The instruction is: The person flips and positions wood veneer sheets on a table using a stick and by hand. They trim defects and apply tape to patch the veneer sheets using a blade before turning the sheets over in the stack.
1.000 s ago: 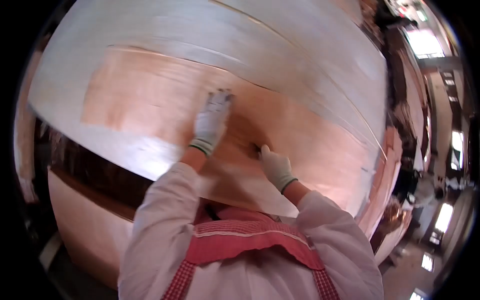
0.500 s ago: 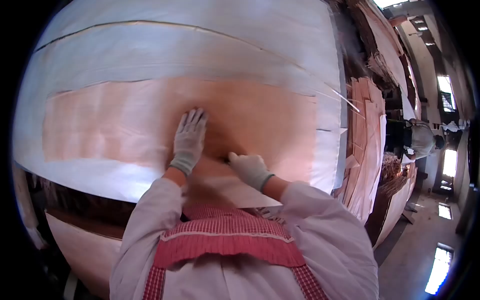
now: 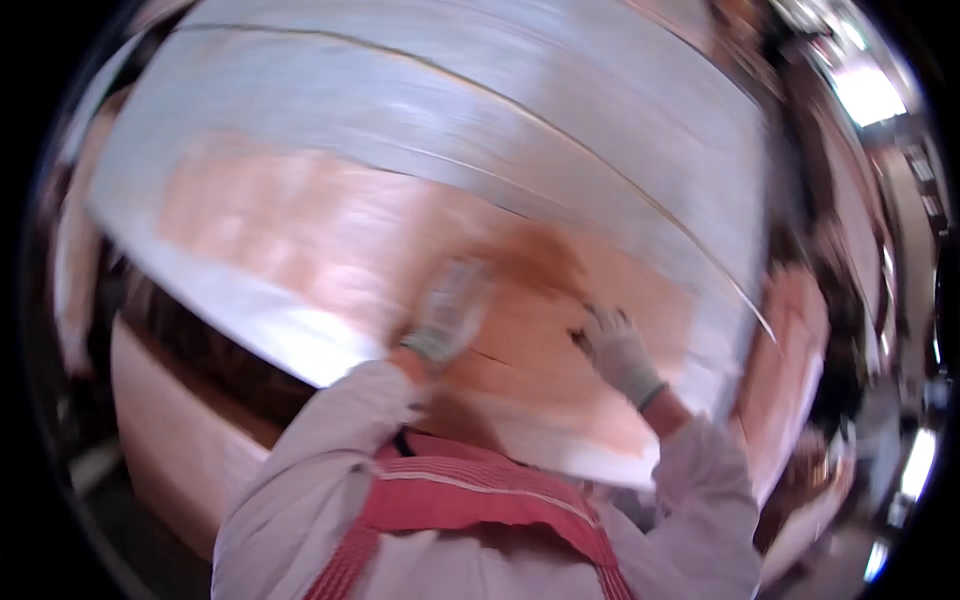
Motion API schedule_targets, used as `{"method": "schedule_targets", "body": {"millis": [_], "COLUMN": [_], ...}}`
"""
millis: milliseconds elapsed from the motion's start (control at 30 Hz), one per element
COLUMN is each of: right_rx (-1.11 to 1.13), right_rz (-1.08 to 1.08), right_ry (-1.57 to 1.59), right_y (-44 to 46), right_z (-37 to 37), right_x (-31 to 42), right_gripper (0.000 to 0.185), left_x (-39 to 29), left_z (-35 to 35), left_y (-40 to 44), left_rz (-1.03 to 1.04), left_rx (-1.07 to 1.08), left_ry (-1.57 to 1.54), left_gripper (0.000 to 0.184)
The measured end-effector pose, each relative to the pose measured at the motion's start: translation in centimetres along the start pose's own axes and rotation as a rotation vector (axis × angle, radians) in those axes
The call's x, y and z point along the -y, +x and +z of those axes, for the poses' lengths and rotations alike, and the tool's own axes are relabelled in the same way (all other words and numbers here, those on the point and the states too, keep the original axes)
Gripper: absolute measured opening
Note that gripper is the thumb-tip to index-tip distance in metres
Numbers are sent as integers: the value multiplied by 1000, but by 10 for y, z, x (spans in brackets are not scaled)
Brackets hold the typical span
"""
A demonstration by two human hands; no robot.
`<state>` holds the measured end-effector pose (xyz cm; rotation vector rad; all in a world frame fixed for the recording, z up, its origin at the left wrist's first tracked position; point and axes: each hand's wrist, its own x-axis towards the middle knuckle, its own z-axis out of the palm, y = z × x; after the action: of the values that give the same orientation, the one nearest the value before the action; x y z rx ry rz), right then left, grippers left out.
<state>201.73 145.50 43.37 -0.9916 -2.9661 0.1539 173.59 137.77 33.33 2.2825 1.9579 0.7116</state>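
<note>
A thin reddish-brown wood-like sheet (image 3: 330, 215) lies on a larger pale, silvery sheet (image 3: 640, 120). My left hand (image 3: 450, 312), in a white glove with a greenish cuff, lies flat on the brown sheet, blurred by motion. To its right my right hand (image 3: 617, 352), gloved alike, rests near the brown sheet's right part with its fingers apart. Dark spots show at its thumb and fingertips; whether they are shadow or something small, I cannot tell. Between the hands a dark line runs across the brown sheet.
A long thin strip (image 3: 560, 128) crosses the pale sheet beyond my hands. At the right stand stacked reddish sheets (image 3: 785, 350), blurred. Below the pale sheet's left edge another light panel (image 3: 180, 420) stands over a dark gap. A red checked apron (image 3: 470, 500) covers my front.
My view has turned, so the sheets now slant down to the right. My right hand has moved right, away from my left, and its closed fingers have spread.
</note>
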Motion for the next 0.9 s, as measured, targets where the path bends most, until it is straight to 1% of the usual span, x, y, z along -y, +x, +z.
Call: {"method": "schedule_targets", "body": {"millis": [33, 67, 100, 133, 200, 267, 300, 367, 400, 467, 500, 533, 567, 600, 633, 667, 700, 733, 767, 800, 867, 900], "right_rx": [95, 137, 194, 222, 265, 413, 520, 718, 574, 60, 205, 71, 110, 112, 125, 117, 23, -74, -75, -71, -90, -57], "right_rz": [10, 20, 101, 149, 205, 263, 382, 626, 516, 236, 247, 158, 201, 167, 119, 59, -60, -156, -187, -214, -284, -288], "right_ry": [22, 161, 204, 205, 236, 307, 199, -28, -59, 46, -19, 111, 101, 85, 141, 198, 208, 119, 77, 35, -7, -15], "right_y": [22, 30, 36, 39, 32, 52, 78, 145, 179, 259, 322, 372, 433, 479, 521, 553, 580, 603, 621, 633, 630, 622], "right_z": [8, 23, 23, 20, 20, -2, -5, -11, 1, 57, 58, 74, 45, 48, 57, 60, 78, 90, 96, 98, 96, 95], "right_x": [25, 33, 46, 51, 48, 55, 56, 59, 57, 61, 96, 119, 192, 239, 276, 314, 340, 364, 386, 397, 385, 365], "right_gripper": [30, 29, 26, 28, 32, 28, 28, 29, 31, 32, 34, 34, 32, 29, 27, 25, 21, 15, 11, 9, 8, 9], "left_x": [2, 12, 23, 40, 117, 227, 282, 375, 413, 468, 485, 487, 492, 495, 493, 489, 486, 487, 492, 506, 501, 500], "left_z": [-11, -5, -19, -36, -80, -115, -128, -167, -181, -195, -208, -212, -213, -216, -224, -229, -230, -230, -226, -210, -217, -219], "left_y": [5, 5, 14, 24, 34, 44, 39, 30, 24, 8, 5, 5, 1, -1, 0, 0, 2, 3, 3, -1, 2, 3], "left_rz": [-38, 86, -16, -98, -351, -547, -608, -736, -791, -761, -817, -797, -777, -754, -722, -745, -767, -787, -803, -735, -783, -753], "left_rx": [50, 81, 43, -7, -121, -239, -307, -325, -335, -341, -147, -116, -84, -50, -11, -11, -12, -13, 49, -14, 80, 34], "left_ry": [-39, 70, -79, -248, -72, 58, 97, 199, 222, 350, 89, 69, 50, 31, 30, 7, -14, -39, 5, 44, 11, -30], "left_gripper": [41, 42, 42, 42, 42, 42, 41, 41, 41, 44, 52, 56, 60, 65, 74, 75, 77, 79, 84, 83, 77, 73]}}
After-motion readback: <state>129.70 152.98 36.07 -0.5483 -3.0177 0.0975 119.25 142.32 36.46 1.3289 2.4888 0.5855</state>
